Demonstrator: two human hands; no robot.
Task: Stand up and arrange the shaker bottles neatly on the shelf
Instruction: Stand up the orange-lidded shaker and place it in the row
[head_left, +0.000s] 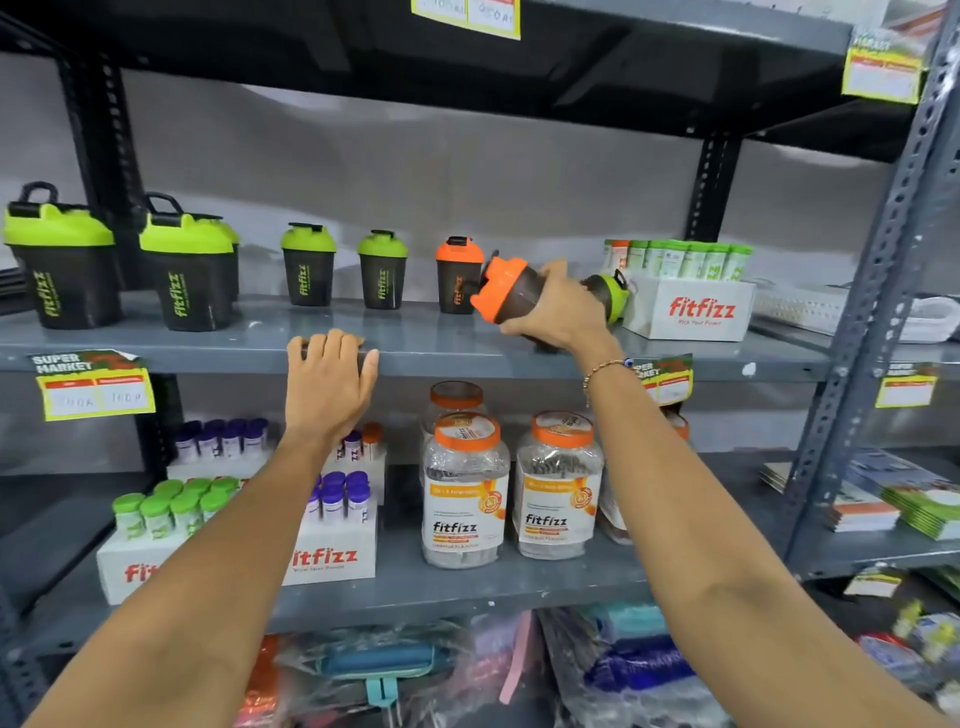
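Observation:
On the grey shelf (218, 345) stand several upright shaker bottles: two large green-lidded ones (62, 260) (189, 270), two small green-lidded ones (309, 265) (383, 270) and a small orange-lidded one (457, 275). My right hand (558, 306) grips another orange-lidded shaker (501, 288), tilted with its lid pointing left, just above the shelf. Behind that hand a green-lidded shaker (610, 293) lies on its side. My left hand (330, 384) rests on the shelf's front edge, fingers curled over it, holding nothing.
A white Fitfizz box (691, 309) of green tubes sits right of the lying shaker. Below are Fitfizz jars (465, 493), tube boxes (332, 556) and price tags (93, 387). A perforated upright post (872, 291) bounds the shelf at right.

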